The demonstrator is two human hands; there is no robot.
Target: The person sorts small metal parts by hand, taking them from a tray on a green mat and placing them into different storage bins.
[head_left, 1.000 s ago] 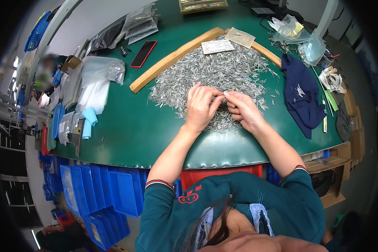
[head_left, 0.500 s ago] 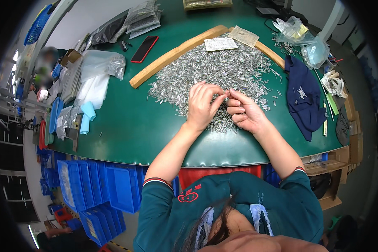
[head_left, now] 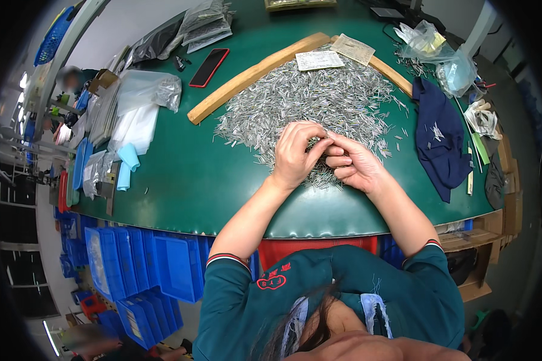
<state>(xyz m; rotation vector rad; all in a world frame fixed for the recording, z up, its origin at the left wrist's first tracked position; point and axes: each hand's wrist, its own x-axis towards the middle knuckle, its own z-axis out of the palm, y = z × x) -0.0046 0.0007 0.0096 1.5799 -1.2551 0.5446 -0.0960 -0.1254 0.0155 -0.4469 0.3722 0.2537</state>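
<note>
A wide heap of small silvery metal pins [head_left: 307, 90] lies on the green tabletop [head_left: 223, 198]. Over its near part my two hands meet with their fingertips together. My left hand [head_left: 296, 153] is bent into a pinch, thumb against fingers. Beside it my right hand [head_left: 356, 162] pinches too, its other fingers curled inward. Whatever sits between the fingertips is too small and too covered to make out. Two wooden bars [head_left: 247, 81] form an angle behind the heap, and two paper cards [head_left: 319, 60] rest at its far edge.
A dark blue cloth [head_left: 436, 138] with a few pins on it lies at the right, plastic bags [head_left: 457, 72] beyond it. A red-edged phone [head_left: 209, 67] and clear bags [head_left: 141, 102] lie to the left. Blue bins [head_left: 177, 265] stand below the table's front edge. Another person [head_left: 90, 340] is at lower left.
My hands have drawn slightly closer, the left fingers now curling over the right fingertips. The view has shifted a little. The person at lower left has moved.
</note>
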